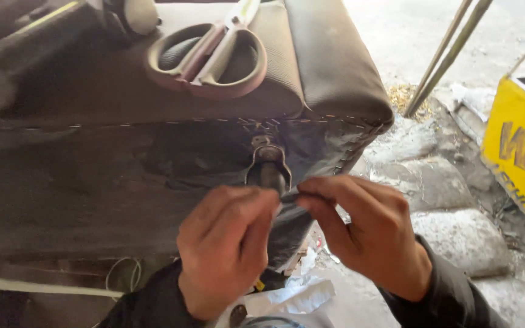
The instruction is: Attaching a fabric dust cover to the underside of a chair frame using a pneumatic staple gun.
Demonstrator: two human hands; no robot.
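Dark fabric cover hangs down the side of the brown seat cushion. Just below the metal buckle on that cover, the left hand and right hand meet, both pinching a fold of the cover. Scissors lie atop the cushion, above the buckle.

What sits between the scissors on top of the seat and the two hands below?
Head view: a metal bracket fixed to the seat side, under a stitched seam. It lies below the scissors, above the left hand and right hand.
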